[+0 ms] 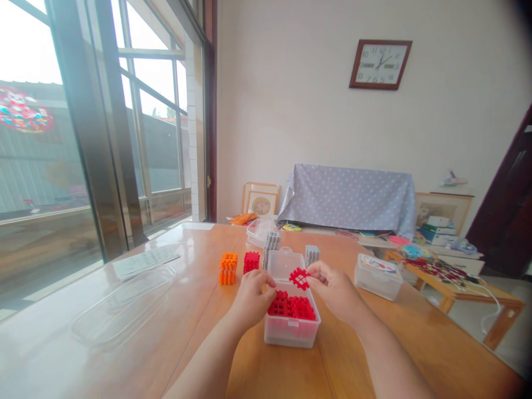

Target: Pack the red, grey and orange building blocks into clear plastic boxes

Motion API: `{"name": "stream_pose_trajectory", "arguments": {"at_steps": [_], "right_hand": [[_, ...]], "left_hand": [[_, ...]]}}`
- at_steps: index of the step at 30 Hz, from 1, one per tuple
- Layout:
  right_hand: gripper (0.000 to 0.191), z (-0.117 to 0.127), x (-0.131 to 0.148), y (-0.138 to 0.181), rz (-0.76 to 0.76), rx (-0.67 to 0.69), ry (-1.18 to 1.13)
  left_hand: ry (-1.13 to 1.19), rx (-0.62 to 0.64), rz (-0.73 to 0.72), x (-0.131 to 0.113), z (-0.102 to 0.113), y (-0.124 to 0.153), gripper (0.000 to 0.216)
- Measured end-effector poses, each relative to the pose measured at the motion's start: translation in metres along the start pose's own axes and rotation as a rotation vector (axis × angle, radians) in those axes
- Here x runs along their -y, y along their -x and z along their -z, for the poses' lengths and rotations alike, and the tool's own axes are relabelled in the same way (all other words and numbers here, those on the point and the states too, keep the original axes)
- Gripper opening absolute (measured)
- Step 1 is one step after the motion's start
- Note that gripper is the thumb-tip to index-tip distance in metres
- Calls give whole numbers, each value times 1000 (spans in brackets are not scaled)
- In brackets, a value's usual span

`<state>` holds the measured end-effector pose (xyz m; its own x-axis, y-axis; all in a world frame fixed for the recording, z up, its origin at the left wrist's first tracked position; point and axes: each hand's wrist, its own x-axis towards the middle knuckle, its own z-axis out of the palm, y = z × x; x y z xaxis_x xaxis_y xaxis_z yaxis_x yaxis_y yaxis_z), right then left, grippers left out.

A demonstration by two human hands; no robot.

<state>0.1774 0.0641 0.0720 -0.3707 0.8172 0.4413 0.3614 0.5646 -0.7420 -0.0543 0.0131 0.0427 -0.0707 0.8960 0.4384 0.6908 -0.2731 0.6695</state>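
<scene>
My right hand [332, 291] pinches a red square plastic building piece [300, 279] with toothed edges and a windowed middle, held above the back of a clear plastic box [291, 337]. Inside the box lie rows of red building pieces [293, 306]. At the box's left rim is my left hand [253, 296], its fingers curled and the thumb close to the index finger. Whatever its fingertips grip, if anything, is hidden. The box's lid [286, 265] stands open at the back. Beyond the left hand stands a stack of red pieces [251, 261].
An orange stack [228, 269] stands left on the wooden table [199, 354]. Grey stacks [271, 249] [312, 255] stand behind the box. Another clear box [378, 277] sits right. A transparent lid [124, 305] and a printed sheet [147, 261] lie left.
</scene>
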Motion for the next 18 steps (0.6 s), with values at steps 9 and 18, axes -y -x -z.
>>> {"name": "stream_pose_trajectory", "arguments": {"at_steps": [9,18], "right_hand": [[12,-9,-6,-1,65,20,150],[14,-5,-7,0,76,65,251]], "left_hand": [[12,-4,-2,2,-2,0,12],[-12,6,-1,0,0,-1,12]]}}
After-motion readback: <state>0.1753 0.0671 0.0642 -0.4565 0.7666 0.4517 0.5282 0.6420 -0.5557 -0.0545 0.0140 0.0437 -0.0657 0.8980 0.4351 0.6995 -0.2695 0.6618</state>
